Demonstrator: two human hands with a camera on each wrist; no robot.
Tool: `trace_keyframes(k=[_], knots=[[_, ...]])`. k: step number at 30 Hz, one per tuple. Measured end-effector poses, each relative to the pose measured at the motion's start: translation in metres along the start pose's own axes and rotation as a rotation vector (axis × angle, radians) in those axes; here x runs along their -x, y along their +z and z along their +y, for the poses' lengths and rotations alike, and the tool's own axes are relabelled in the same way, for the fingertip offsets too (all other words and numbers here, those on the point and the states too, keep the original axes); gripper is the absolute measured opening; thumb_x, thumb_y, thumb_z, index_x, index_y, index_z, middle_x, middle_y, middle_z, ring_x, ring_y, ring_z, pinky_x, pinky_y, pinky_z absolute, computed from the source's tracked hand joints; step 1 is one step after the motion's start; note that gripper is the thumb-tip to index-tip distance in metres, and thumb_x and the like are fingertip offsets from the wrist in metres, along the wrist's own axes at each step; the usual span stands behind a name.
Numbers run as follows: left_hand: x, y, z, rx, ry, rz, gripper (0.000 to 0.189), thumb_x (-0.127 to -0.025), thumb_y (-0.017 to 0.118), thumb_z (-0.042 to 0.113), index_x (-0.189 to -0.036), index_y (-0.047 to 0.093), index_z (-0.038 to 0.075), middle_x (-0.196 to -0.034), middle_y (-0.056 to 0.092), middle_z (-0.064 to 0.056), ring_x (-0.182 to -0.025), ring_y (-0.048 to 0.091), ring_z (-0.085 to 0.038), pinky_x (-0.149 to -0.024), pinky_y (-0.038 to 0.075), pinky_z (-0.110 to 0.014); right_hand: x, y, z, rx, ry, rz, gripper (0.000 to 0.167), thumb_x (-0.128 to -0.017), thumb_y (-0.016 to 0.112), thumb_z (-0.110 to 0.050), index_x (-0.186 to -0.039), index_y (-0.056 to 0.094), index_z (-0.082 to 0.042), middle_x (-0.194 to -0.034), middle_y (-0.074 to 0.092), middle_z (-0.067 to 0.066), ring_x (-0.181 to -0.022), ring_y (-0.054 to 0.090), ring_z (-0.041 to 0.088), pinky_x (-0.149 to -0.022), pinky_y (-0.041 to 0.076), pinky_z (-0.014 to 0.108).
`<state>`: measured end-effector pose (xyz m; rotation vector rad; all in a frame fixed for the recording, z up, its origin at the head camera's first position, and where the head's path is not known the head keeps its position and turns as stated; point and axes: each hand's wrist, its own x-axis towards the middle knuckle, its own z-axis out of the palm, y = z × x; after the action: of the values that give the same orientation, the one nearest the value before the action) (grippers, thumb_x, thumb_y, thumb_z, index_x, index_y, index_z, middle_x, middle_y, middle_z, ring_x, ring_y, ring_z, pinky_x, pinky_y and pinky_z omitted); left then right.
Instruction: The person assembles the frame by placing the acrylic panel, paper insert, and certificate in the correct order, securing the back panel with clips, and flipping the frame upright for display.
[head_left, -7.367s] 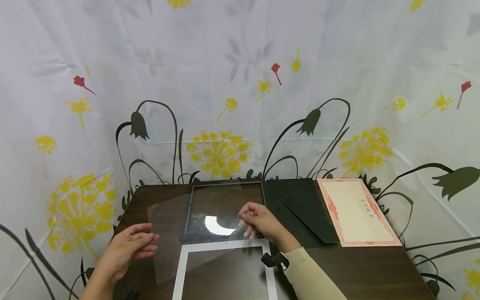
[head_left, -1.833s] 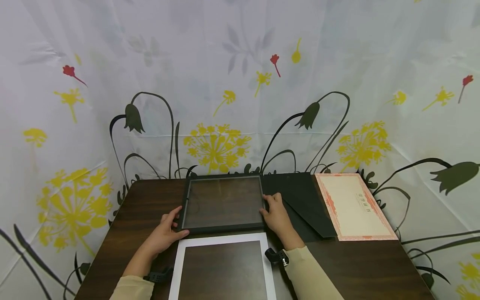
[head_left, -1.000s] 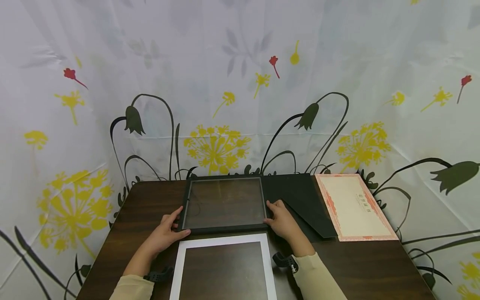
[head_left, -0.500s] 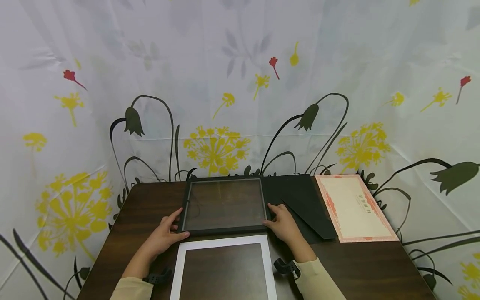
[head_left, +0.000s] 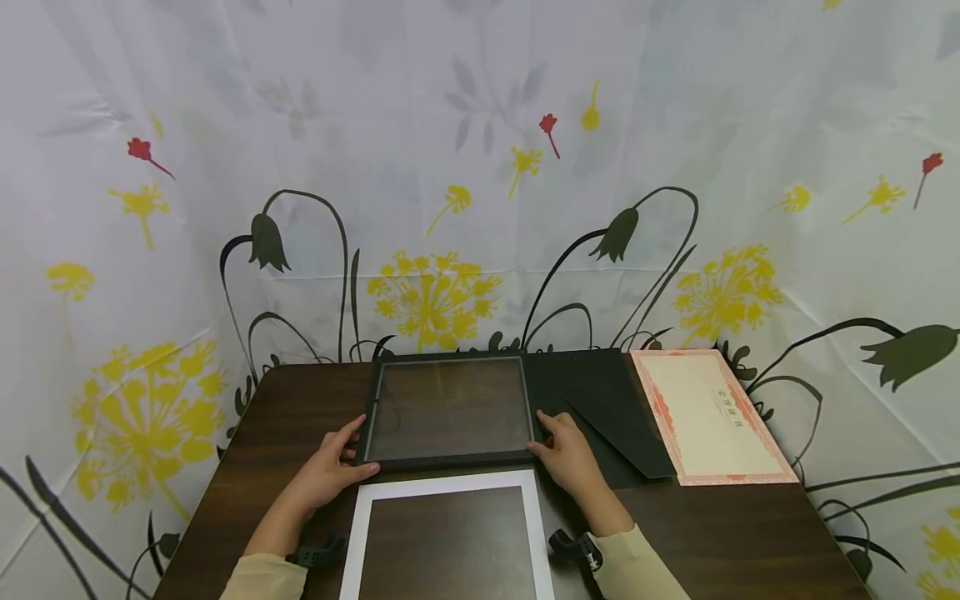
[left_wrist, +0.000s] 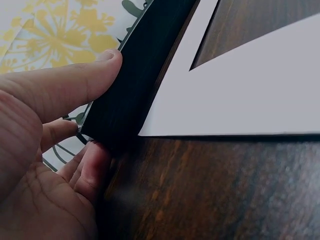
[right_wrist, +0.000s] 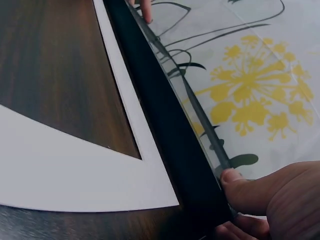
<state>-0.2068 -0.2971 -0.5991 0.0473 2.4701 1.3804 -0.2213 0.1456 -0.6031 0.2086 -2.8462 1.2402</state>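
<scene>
The left hand [head_left: 327, 473] gripped the black frame's [head_left: 450, 459] near left corner between spread thumb and fingers; the right hand [head_left: 567, 452], half-curled, pinched the near right corner.

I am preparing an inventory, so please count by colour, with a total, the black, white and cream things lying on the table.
Black: 2 (picture frame, backing board)
White: 1 (rectangular border)
Cream: 1 (certificate)
Total: 4
</scene>
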Motion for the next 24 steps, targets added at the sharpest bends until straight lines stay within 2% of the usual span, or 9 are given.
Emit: trace_keyframes(k=[4, 8, 10, 13, 15, 19, 21, 24], knots=[[0.000, 0.001, -0.001, 0.011, -0.003, 0.007, 0.105, -0.096, 0.087, 0.036, -0.176, 0.021, 0.019, -0.159, 0.030, -0.023, -0.137, 0.046, -0.043, -0.097, 0.056, -0.041, 0.010, 0.002, -0.002, 0.054, -0.050, 0.056, 0.056, -0.094, 0.088, -0.016, -0.144, 0.068, -0.002, -0.118, 0.064, 0.010, -0.090, 0.060, 0.015, -0.077, 0.051, 0.033], [0.000, 0.004, -0.002, 0.029, -0.013, 0.002, 0.105, -0.095, 0.088, 0.037, -0.176, 0.022, 0.021, -0.159, 0.030, -0.021, -0.134, 0.044, -0.039, -0.096, 0.053, -0.039, 0.029, 0.002, -0.004, 0.129, -0.104, 0.094, 0.042, -0.091, 0.091, -0.017, -0.130, 0.076, -0.010, -0.113, 0.062, 0.004, -0.094, 0.057, 0.015, -0.080, 0.051, 0.036], [0.000, 0.005, -0.002, 0.027, -0.009, -0.004, 0.105, -0.095, 0.087, 0.036, -0.176, 0.022, 0.020, -0.160, 0.030, -0.022, -0.134, 0.044, -0.039, -0.096, 0.053, -0.039, 0.038, 0.002, -0.006, 0.153, -0.126, 0.093, 0.036, -0.090, 0.092, -0.019, -0.122, 0.077, -0.014, -0.107, 0.060, 0.001, -0.092, 0.053, 0.013, -0.080, 0.049, 0.034], [0.000, 0.005, -0.003, 0.024, -0.005, 0.000, 0.105, -0.095, 0.088, 0.036, -0.175, 0.023, 0.020, -0.159, 0.030, -0.021, -0.133, 0.043, -0.038, -0.097, 0.052, -0.041, 0.050, -0.001, -0.007, 0.168, -0.142, 0.042, 0.032, -0.089, 0.093, -0.024, -0.116, 0.077, -0.017, -0.098, 0.059, -0.002, -0.086, 0.049, 0.011, -0.076, 0.047, 0.031], [0.000, 0.004, -0.002, 0.011, 0.009, -0.003, 0.105, -0.096, 0.087, 0.036, -0.176, 0.021, 0.018, -0.159, 0.031, -0.022, -0.132, 0.043, -0.039, -0.098, 0.052, -0.042, 0.057, -0.004, -0.008, 0.180, -0.134, -0.011, 0.039, -0.087, 0.094, -0.030, -0.119, 0.076, -0.017, -0.097, 0.058, -0.004, -0.085, 0.049, 0.009, -0.075, 0.046, 0.029], [0.000, 0.002, -0.001, 0.007, 0.018, 0.003, 0.105, -0.095, 0.088, 0.034, -0.175, 0.022, 0.016, -0.157, 0.032, -0.024, -0.132, 0.044, -0.039, -0.099, 0.052, -0.045, 0.065, -0.006, -0.007, 0.221, -0.113, -0.122, 0.061, -0.084, 0.095, -0.041, -0.133, 0.072, -0.014, -0.099, 0.053, -0.003, -0.087, 0.044, 0.012, -0.074, 0.042, 0.029], [0.000, 0.001, -0.001, 0.009, 0.018, 0.004, 0.105, -0.095, 0.088, 0.034, -0.175, 0.022, 0.015, -0.158, 0.032, -0.024, -0.132, 0.044, -0.039, -0.100, 0.052, -0.046, 0.067, -0.006, -0.006, 0.230, -0.111, -0.156, 0.070, -0.082, 0.096, -0.043, -0.138, 0.070, -0.011, -0.099, 0.050, -0.002, -0.087, 0.041, 0.015, -0.074, 0.039, 0.030], [0.001, -0.001, -0.002, 0.013, 0.016, 0.000, 0.106, -0.095, 0.088, 0.034, -0.175, 0.021, 0.015, -0.158, 0.031, -0.024, -0.134, 0.044, -0.040, -0.101, 0.053, -0.047, 0.069, -0.006, -0.005, 0.238, -0.117, -0.182, 0.074, -0.080, 0.097, -0.042, -0.140, 0.070, -0.010, -0.099, 0.046, -0.003, -0.088, 0.038, 0.016, -0.076, 0.037, 0.029]])
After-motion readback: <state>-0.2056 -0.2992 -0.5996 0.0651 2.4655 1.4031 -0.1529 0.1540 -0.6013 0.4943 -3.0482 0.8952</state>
